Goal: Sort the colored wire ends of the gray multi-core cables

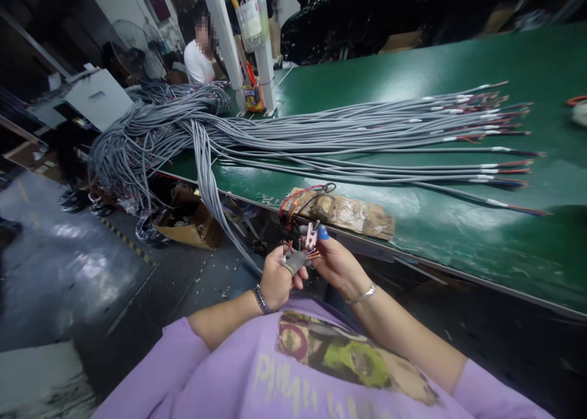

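My left hand [276,278] is closed round the end of a grey cable [296,260], whose thin coloured wires fan out at its stripped tip. My right hand [337,263] is closed on a small pale clip-like tool [311,234] held against those wires; a blue cover shows on one fingertip. Both hands are close together just below the front edge of the green table [458,223]. The grey cable runs down and left from my left hand toward the big bundle.
A large bundle of grey cables [321,131] lies across the green table, stripped coloured ends to the right, and spills off the left edge. A worn wooden block [353,214] with red and black wires sits at the table's front edge. Another person [199,58] sits far back left.
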The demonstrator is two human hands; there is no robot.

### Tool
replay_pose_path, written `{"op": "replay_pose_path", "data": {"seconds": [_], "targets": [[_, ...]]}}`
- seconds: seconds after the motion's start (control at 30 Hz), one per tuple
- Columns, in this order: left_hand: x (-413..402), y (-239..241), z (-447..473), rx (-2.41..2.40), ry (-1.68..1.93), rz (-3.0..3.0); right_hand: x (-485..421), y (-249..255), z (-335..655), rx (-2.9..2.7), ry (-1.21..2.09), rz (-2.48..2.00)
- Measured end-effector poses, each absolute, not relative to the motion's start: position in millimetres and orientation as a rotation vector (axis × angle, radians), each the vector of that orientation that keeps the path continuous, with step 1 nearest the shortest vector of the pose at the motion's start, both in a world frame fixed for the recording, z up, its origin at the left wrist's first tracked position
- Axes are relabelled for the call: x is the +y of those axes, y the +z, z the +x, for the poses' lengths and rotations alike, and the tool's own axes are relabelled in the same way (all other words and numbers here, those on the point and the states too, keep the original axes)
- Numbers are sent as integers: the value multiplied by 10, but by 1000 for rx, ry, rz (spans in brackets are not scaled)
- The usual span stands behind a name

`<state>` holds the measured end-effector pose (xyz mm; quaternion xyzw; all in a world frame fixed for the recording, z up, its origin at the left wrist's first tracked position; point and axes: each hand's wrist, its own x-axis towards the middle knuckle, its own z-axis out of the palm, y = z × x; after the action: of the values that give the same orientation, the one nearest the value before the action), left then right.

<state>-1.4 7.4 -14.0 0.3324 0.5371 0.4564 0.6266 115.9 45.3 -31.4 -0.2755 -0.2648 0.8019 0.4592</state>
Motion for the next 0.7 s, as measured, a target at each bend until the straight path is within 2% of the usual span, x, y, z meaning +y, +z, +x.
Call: {"op": "replay_pose_path", "data": {"seconds": [0.37, 0.53, 0.7], "targets": [[32, -153, -63, 1224, 1056, 765, 404, -413, 1187, -470, 1963, -697], [-6, -225, -133, 1198, 1012, 773, 270, -377, 1282, -653, 2048, -775], [-20, -281, -137, 1167, 975, 829, 179, -272, 1278, -866, 1956, -880]]}}
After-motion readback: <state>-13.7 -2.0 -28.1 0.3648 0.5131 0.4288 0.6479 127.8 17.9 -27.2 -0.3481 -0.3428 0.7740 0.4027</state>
